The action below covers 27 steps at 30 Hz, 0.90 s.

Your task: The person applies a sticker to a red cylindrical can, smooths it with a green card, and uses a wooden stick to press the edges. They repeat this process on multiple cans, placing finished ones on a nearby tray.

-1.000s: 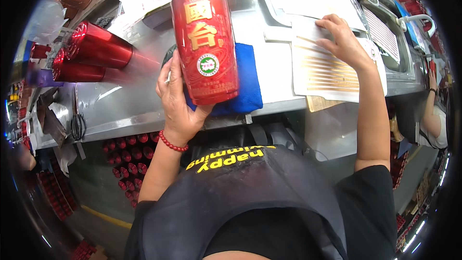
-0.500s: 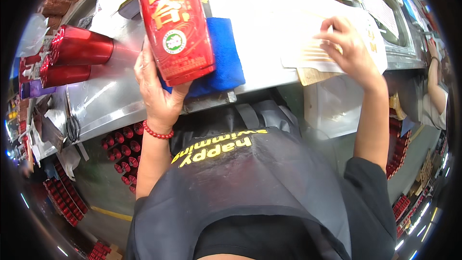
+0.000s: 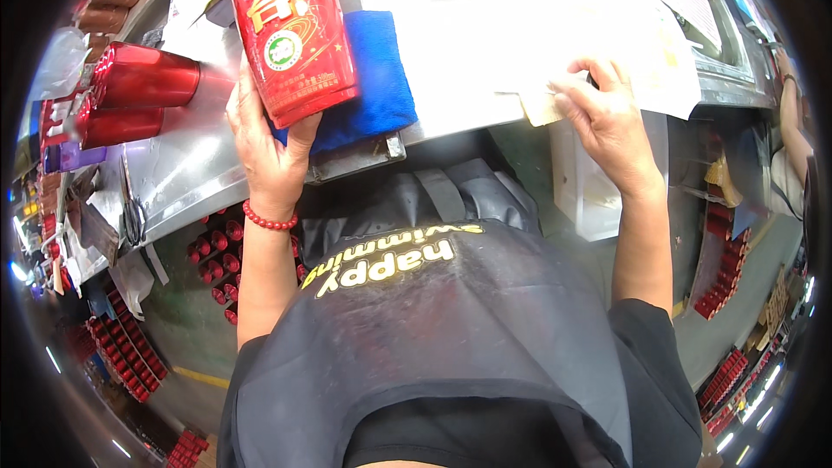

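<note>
My left hand (image 3: 267,143) is wrapped round the lower part of a glossy red bottle (image 3: 299,52) with gold lettering and a round green-and-white mark. The bottle tilts over a folded blue cloth (image 3: 377,87) at the bench's near edge, and its top runs out of view. My right hand (image 3: 607,117) is closed in a pinch at the near edge of the white paper sheets (image 3: 641,52). Its thumb and forefinger meet beside a pale yellowish piece (image 3: 539,109) sticking out from under the sheets. Glare hides what lies between the fingertips.
Two red bottles (image 3: 147,76) lie on the metal bench (image 3: 195,182) at the left, with scissors (image 3: 133,218) near its edge. A whitish bin (image 3: 598,195) stands below the bench. Several red bottles (image 3: 221,260) stand on the floor. Another person's arm (image 3: 790,117) shows far right.
My right hand has moved down and left from above the sheets to their near edge, its fingers pinching. The bottle and my left hand appear shifted slightly left and up.
</note>
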Motion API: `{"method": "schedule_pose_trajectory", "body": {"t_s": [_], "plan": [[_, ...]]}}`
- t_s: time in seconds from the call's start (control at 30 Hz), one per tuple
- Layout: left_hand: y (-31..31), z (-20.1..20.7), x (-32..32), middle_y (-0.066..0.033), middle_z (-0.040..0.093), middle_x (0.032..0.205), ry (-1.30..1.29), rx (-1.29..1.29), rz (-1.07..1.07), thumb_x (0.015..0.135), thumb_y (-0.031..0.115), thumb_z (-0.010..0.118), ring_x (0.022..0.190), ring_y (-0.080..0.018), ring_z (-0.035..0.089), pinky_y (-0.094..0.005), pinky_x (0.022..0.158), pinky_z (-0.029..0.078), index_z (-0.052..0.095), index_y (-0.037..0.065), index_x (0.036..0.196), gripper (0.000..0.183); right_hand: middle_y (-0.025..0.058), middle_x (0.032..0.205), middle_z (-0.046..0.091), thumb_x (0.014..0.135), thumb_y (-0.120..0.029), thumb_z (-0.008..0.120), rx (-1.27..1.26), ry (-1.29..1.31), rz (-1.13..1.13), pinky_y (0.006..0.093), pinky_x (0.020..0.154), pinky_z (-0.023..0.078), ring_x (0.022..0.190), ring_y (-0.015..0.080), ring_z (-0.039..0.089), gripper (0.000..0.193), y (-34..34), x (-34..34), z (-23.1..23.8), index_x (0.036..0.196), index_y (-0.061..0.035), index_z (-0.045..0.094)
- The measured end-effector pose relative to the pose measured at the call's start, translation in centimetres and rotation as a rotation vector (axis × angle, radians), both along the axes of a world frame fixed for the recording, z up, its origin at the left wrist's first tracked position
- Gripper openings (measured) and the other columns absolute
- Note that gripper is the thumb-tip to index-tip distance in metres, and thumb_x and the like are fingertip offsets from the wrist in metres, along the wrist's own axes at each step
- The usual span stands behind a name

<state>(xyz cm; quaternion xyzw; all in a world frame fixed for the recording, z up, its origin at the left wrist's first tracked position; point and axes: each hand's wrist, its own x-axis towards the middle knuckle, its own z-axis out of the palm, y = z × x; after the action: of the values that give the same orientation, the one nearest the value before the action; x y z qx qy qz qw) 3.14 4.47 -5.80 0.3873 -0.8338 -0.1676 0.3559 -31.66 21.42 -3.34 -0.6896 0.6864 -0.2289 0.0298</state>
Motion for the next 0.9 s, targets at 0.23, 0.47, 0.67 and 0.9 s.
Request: {"method": "schedule_pose_trajectory", "body": {"t_s": [0.23,0.47,0.67,0.9], "plan": [[-0.1,0.3,0.9,-0.024,0.055,0.135,-0.03,-0.077,0.043,0.082,0.058,0.077,0.129,-0.0386,0.045,-0.0484,0.111,0.034,0.038,-0.006,0.151,0.101,0.0166,0.107,0.06,0.084,-0.003,0.071,-0.027,-0.019,0.074,0.0458,0.088,0.047,0.1,0.0383,0.057,0.009,-1.1,1.0,-0.2,0.089,-0.0002,0.065],[0.5,6.0,-0.2,-0.012,0.071,0.101,-0.312,-0.357,0.082,0.076,0.048,0.081,0.13,-0.0333,0.045,-0.0529,0.11,0.021,0.054,0.002,0.143,0.086,0.0122,0.11,0.055,0.073,0.004,0.073,-0.024,-0.227,0.184,0.0424,0.093,0.043,0.107,0.034,0.052,0.016,-3.5,3.7,4.4,0.085,-0.0035,0.066],[2.0,7.4,0.3,-0.0235,0.044,0.153,0.052,0.06,-0.225,0.093,0.059,0.062,0.141,-0.0403,0.029,-0.0501,0.116,0.018,0.061,0.012,0.133,0.062,0.0132,0.114,0.053,0.068,0.005,0.067,-0.11,-0.193,0.514,0.0421,0.099,0.041,0.115,0.0344,0.05,0.019,-8.4,10.4,8.7,0.084,-0.0056,0.065],[2.8,5.8,0.4,-0.0295,0.056,0.14,0.091,-0.017,-0.033,0.09,0.019,0.069,0.133,-0.0381,0.042,-0.0479,0.118,0.02,0.066,0.006,0.09,0.013,0.0169,0.116,0.054,0.079,-0.002,0.076,-0.065,-0.313,0.449,0.0435,0.095,0.043,0.108,0.0359,0.052,0.015,-10.6,13.6,6.5,0.086,-0.0032,0.063]]}}
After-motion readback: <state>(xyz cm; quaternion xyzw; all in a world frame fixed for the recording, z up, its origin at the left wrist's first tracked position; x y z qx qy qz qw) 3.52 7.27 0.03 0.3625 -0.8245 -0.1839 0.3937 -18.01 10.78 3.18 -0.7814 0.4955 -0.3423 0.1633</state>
